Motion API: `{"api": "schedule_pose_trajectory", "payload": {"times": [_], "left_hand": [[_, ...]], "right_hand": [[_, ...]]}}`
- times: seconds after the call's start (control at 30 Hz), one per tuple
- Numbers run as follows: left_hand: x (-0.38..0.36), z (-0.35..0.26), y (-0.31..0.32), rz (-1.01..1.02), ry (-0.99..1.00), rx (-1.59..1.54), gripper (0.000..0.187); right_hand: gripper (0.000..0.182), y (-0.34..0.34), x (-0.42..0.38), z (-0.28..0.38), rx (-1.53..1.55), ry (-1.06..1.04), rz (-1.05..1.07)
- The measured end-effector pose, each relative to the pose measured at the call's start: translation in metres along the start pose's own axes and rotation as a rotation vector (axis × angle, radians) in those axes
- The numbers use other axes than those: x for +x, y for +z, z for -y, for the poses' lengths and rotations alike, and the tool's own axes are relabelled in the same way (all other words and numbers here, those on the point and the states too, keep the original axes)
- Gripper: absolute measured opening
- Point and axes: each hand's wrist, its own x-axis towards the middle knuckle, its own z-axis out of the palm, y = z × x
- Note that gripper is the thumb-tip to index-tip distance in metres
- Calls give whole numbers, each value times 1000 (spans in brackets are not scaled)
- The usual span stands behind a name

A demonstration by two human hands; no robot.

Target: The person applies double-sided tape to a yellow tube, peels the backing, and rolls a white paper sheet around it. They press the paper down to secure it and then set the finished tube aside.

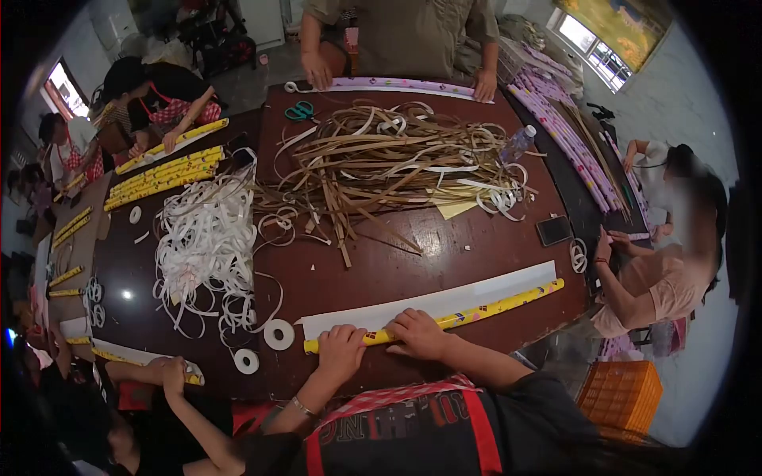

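A long yellow patterned roll (492, 305) lies along the near edge of the dark wooden table (444, 246), with a white paper strip (444, 301) unrolled beside it on its far side. My left hand (341, 349) presses down on the roll near its left end. A little further right, my right hand (418, 333) rests flat on the same roll. Both hands lie on top of it with fingers spread over it. Two white tape rolls (278, 334) sit just left of my left hand.
A heap of brown strips (389, 159) fills the table's middle, a tangle of white strips (206, 238) its left. Green scissors (300, 111), a water bottle (517, 144) and a phone (553, 230) lie on the table. Other people work on all sides. An orange crate (623, 394) stands at lower right.
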Motion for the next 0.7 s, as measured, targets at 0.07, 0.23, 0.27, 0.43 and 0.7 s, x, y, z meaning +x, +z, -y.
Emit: {"api": "schedule_pose_trajectory", "payload": {"times": [0.07, 0.23, 0.27, 0.43, 0.7], "left_hand": [[1, 0, -2, 50, -2, 6, 38], [50, 8, -43, 109, 4, -87, 38], [71, 20, -52, -3, 11, -73, 34], [222, 118, -95, -486, -61, -275, 16], [415, 238, -68, -413, -260, 99, 19]], "right_hand": [[32, 10, -4, -6, 1, -7, 2], [26, 11, -5, -7, 58, 26, 24], [26, 11, -5, -8, 61, 19, 31], [29, 4, -2, -8, 165, 58, 92], [35, 19, -11, -19, 178, 45, 115]]}}
